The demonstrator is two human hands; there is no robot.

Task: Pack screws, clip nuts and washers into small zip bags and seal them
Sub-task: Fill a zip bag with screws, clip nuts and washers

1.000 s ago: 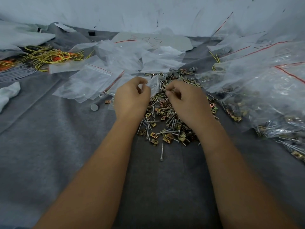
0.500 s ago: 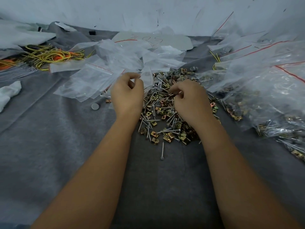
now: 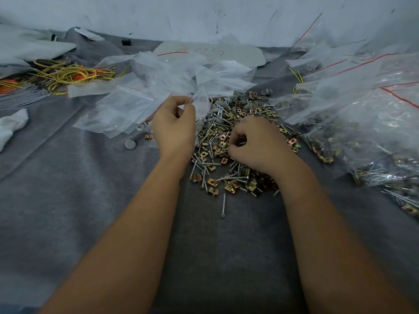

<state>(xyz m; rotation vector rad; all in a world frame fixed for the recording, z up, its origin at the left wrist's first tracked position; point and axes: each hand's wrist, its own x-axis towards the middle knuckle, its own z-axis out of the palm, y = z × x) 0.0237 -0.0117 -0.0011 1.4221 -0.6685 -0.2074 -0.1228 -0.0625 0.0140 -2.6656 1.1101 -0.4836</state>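
My left hand (image 3: 174, 130) pinches the mouth of a small clear zip bag (image 3: 202, 104) and holds it up at the left edge of the pile (image 3: 215, 143) of silver screws, brass-coloured clip nuts and grey washers (image 3: 235, 98). Lower and to the right, my right hand (image 3: 258, 146) rests on the pile. Its fingers are curled and their tips pinch among the clip nuts; what they hold is mostly hidden. One screw (image 3: 224, 205) lies alone on the grey cloth below the pile.
Empty zip bags (image 3: 133, 105) are heaped behind my left hand. Filled bags (image 3: 367, 123) crowd the right side. Yellow and orange wires (image 3: 68, 73) lie at the far left, a white rag (image 3: 11, 125) at the left edge, a grey disc (image 3: 131, 144) near the bags.
My right hand has dropped from the bag's mouth down and right onto the pile. My left hand has stayed in place with the bag raised.
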